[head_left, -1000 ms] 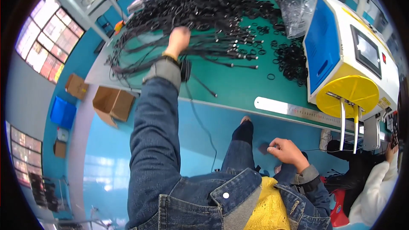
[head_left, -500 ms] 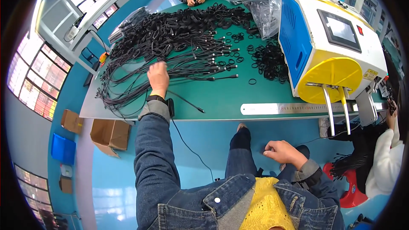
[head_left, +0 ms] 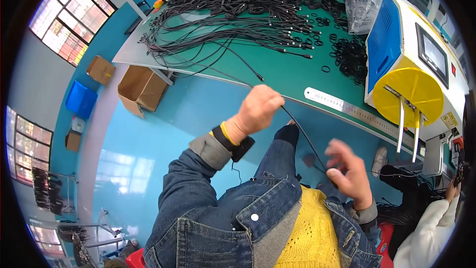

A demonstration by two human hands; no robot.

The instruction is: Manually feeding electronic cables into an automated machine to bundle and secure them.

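Drawing the black cable [head_left: 302, 134] through evenly looked like the thing to get right, I judged: keep it taut between the two hands so it wouldn't snag the pile [head_left: 238, 5] on the green table [head_left: 277, 69]. The left hand [head_left: 258, 110] was fisted around the cable; it ran down from those fingers to the right hand [head_left: 349, 173], whose fingers [head_left: 342, 150] were loosely spread, blurred, touching its lower end.

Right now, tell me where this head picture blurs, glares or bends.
Head view: the right hand is smeared by motion blur, while the left hand, shut on the black cable, is sharper; window light glares off the blue floor; the fisheye bows the steel ruler and green table edge.
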